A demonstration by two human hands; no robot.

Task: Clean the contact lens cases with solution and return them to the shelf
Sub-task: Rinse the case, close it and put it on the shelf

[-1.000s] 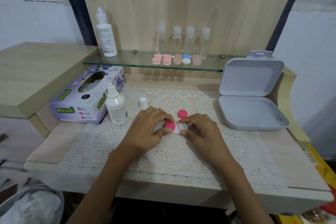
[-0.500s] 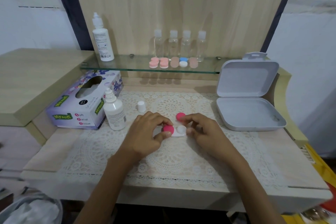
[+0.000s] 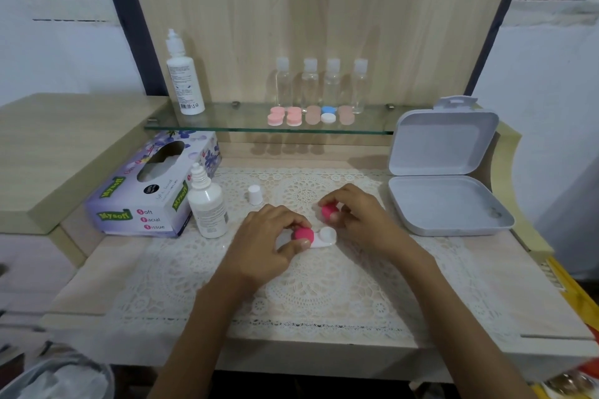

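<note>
Left hand (image 3: 265,244) pinches the fitted cap (image 3: 304,233) on the lens case (image 3: 327,236) while right hand (image 3: 364,220) grips the loose pink cap (image 3: 328,211), liable to slip or cross-thread.

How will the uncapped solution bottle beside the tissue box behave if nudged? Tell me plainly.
The solution bottle is tall with a narrow base, so it probably tips easily. Its cap stands off beside it, so a tip would likely spill. It looks like light plastic, likely sliding at a low push.
</note>
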